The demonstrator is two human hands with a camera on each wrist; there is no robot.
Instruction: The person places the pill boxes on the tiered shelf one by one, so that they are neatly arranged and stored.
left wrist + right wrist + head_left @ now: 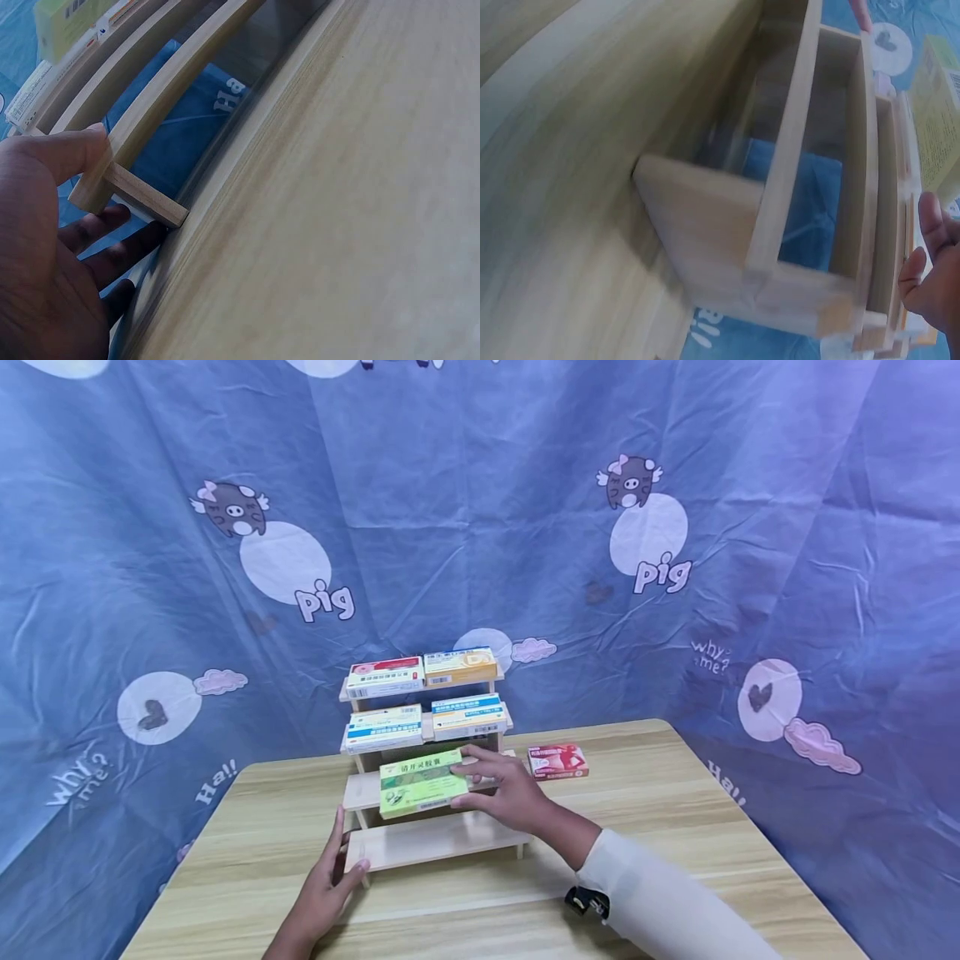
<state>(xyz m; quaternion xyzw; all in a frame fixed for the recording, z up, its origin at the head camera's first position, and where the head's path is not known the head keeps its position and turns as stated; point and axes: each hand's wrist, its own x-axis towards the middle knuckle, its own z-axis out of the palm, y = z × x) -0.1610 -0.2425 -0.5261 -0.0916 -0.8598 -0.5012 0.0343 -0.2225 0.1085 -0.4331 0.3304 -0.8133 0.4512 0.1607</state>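
My right hand (510, 789) holds a green medicine box (420, 783) by its right end, fingers along the top and thumb at the lower edge. The box is tilted above the third tier of a pale wooden stepped shelf (442, 842); whether it touches that tier I cannot tell. At the shelf's lower left corner, my left hand (322, 885) grips the end of the front tier. The left wrist view shows the thumb (75, 154) on top of the board and the other fingers beneath it. In the right wrist view the green box (937, 112) is partly cut off.
On the top tier lie a red-and-white box (386, 677) and an orange-and-white box (461, 666). Two blue-and-white boxes (384, 728) lie one tier down. A red box (558, 762) sits on the wooden table (637, 827) right of the shelf. A blue patterned cloth (480, 527) hangs behind.
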